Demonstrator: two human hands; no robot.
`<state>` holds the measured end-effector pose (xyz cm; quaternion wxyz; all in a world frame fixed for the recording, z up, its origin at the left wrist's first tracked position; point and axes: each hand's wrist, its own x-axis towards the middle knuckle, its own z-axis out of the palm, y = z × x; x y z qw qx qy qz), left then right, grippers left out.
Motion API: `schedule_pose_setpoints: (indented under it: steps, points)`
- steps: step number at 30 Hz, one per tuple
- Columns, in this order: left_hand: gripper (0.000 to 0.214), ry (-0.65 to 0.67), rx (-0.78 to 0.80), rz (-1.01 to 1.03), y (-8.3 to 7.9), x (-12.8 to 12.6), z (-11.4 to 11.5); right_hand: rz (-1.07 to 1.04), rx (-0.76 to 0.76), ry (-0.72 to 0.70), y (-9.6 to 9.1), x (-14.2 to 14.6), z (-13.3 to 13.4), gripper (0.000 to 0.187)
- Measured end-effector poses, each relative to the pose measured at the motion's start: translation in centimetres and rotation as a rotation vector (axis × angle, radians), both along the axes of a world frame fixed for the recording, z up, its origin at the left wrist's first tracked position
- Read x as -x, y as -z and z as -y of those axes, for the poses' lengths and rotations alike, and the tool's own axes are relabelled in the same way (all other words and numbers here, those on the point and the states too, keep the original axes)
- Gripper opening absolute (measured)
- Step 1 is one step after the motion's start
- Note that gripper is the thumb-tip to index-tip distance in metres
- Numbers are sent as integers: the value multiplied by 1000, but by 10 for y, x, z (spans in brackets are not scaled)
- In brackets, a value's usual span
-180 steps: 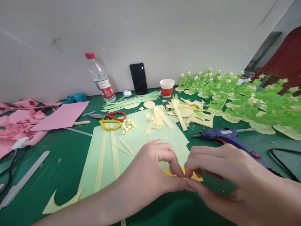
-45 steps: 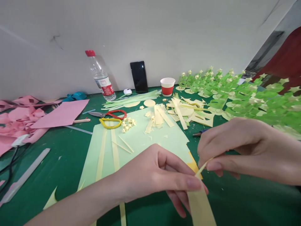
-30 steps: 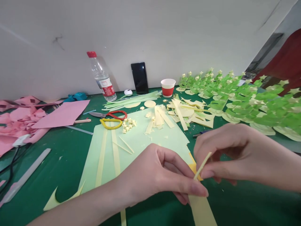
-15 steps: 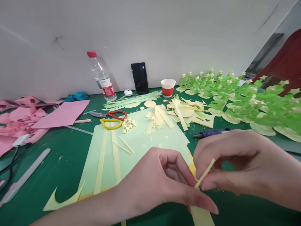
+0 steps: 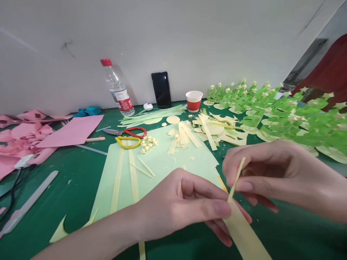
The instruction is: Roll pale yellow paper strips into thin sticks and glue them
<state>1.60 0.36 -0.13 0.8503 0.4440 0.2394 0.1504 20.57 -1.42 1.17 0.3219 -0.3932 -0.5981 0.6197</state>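
Note:
My left hand (image 5: 187, 206) is closed, thumb and fingers pinching a wide pale yellow paper strip (image 5: 246, 236) that runs down to the lower right. My right hand (image 5: 271, 175) is closed too, pinching a thin sliver (image 5: 236, 178) that peels up off the strip's edge just above my left thumb. Both hands hover over the near edge of a light green sheet (image 5: 159, 162) on the green table (image 5: 67, 180).
Red and yellow scissors (image 5: 126, 137), small folded yellow stars (image 5: 148, 143), loose yellow strips (image 5: 187, 137) lie behind. A water bottle (image 5: 117, 88), a phone (image 5: 161, 90), a red cup (image 5: 194, 100) stand by the wall. Green paper trees (image 5: 282, 112) fill the right, pink paper (image 5: 70, 131) the left.
My right hand has risen, drawing the thin sliver higher off the strip. My left hand has tilted the wide strip so more of it shows at lower right. The glue gun is hidden now.

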Motion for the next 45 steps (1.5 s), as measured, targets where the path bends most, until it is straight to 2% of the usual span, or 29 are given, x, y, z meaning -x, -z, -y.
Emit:
schedule_pose_setpoints:
  steps: [3,8,11,16,20,25,29,32,35,40,42,45]
  points:
    - [13,-46,22,-25,1,-2,3,-20,-35,-13,2,0,-1,6]
    - [10,-135,63,-81,1,-5,4,87,-236,65,0,8,0,13]
    - [13,-132,80,-101,3,-3,4,161,-274,80,-1,11,4,20]
    - [20,-128,71,-164,6,-2,7,215,-331,55,0,11,10,17]
    - [21,-125,70,-174,4,-5,6,197,-326,16,-1,13,8,27]
    - [7,-91,65,-93,1,-5,2,144,-247,-3,-1,9,5,30]
    - [6,-89,11,-48,2,-2,0,134,-216,-63,-1,4,2,28]
    - [4,-90,-20,-34,3,-1,0,165,-188,-47,2,1,1,36]
    - [6,-151,-105,-56,4,-1,0,169,-146,-28,6,1,0,45]
    - [20,-313,-353,-18,4,-3,1,113,-59,-54,9,3,1,49]
    - [21,-316,-361,-4,4,-3,1,66,-10,-87,10,4,0,48]
    - [21,-306,-356,-3,4,-2,1,-26,94,-212,13,4,-2,43]
